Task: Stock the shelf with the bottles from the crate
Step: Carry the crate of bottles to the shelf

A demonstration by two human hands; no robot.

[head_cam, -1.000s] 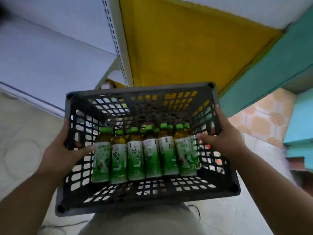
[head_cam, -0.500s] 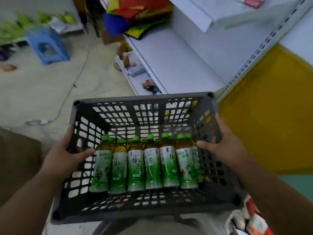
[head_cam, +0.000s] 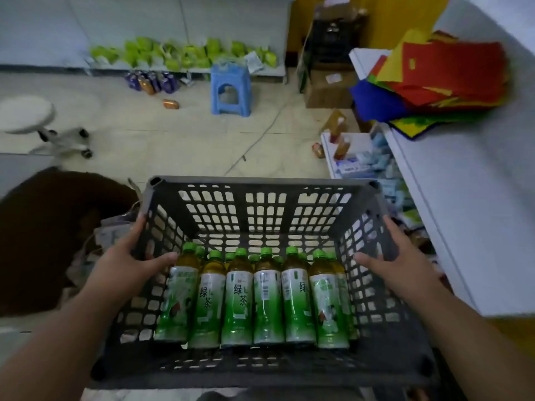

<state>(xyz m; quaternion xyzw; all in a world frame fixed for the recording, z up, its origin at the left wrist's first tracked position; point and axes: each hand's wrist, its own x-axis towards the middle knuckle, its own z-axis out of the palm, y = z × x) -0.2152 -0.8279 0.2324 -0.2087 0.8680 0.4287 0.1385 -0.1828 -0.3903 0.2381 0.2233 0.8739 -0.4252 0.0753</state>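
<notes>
Now swung from yellow panel toward open floor. Crate (head_cam: 260, 215) gripped at side rims by left hand (head_cam: 127, 261) and right hand (head_cam: 402, 264); bottles (head_cam: 252, 296) upright along near wall; shelf (head_cam: 469, 215) just right.

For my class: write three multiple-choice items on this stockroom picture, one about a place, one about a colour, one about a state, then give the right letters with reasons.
1. Where do the bottles stand in the crate?
A. near wall
B. far wall
C. outside it

2. What colour are the bottle caps?
A. red
B. green
C. white

3. What are the hands doing?
A. both grip the crate
B. one lifts a bottle
C. both hang idle

Answers: 1 A, the row lines the near side. 2 B, every cap is green. 3 A, the left hand and right hand clasp opposite side walls.
</notes>
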